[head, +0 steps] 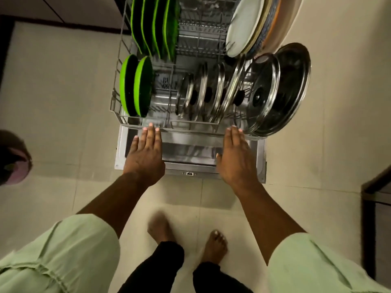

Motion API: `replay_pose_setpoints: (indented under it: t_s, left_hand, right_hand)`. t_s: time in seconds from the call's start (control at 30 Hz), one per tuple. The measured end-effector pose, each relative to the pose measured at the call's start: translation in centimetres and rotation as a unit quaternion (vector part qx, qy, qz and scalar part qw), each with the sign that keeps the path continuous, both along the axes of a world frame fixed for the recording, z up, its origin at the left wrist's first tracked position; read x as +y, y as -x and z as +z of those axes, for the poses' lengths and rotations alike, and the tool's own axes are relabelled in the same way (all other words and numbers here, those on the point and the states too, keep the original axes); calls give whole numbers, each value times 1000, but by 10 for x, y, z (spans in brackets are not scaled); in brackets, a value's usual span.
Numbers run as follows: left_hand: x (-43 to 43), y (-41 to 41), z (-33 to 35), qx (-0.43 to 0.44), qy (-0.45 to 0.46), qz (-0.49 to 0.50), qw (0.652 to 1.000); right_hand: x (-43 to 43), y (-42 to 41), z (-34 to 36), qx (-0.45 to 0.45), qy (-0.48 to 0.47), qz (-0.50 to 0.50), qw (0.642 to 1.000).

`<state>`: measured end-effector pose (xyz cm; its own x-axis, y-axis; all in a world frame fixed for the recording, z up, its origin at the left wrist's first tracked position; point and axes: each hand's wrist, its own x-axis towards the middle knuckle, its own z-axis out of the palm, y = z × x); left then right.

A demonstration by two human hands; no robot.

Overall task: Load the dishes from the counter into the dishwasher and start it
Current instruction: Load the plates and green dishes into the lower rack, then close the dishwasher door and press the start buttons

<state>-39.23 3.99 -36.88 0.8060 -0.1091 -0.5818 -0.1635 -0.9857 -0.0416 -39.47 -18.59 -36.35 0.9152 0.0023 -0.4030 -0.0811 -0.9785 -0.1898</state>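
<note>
The dishwasher's lower rack is pulled out over the open door. It holds green-rimmed black plates at the back left, two smaller green plates at the front left, several steel lids in the middle, a steel pan at the right and white plates at the back right. My left hand and my right hand lie flat with straight fingers, their fingertips touching the rack's front rim. Neither holds anything.
Pale tiled floor surrounds the dishwasher. My bare feet stand just behind the door's edge. A dark round object sits at the left edge. A dark piece of furniture stands at the right edge.
</note>
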Motion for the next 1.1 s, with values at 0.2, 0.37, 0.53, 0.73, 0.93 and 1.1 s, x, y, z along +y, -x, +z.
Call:
replay_pose_setpoints:
  t_s: [0.2,0.37,0.53,0.73,0.93,1.1]
  left_hand:
    - [-18,-4,-39,-10,-11,25,1000]
    - [-20,9,-89,-119,26,44,992]
    - [8,-10,-125,-250,60,-32,966]
    - [14,-67,-137,-336,63,-51,938]
    - [-4,-106,-146,-352,73,-6,933]
    - [-6,-133,-132,-312,50,-10,949]
  right_hand:
    - [-8,7,-49,-22,38,1,999]
    - [0,19,-109,-139,58,-34,988]
    - [1,-1,-148,-234,39,-44,971]
    - [-1,-58,-168,-326,34,-63,943]
    - [6,-97,-171,-332,58,-85,938]
    - [9,-121,-150,-249,97,-89,959]
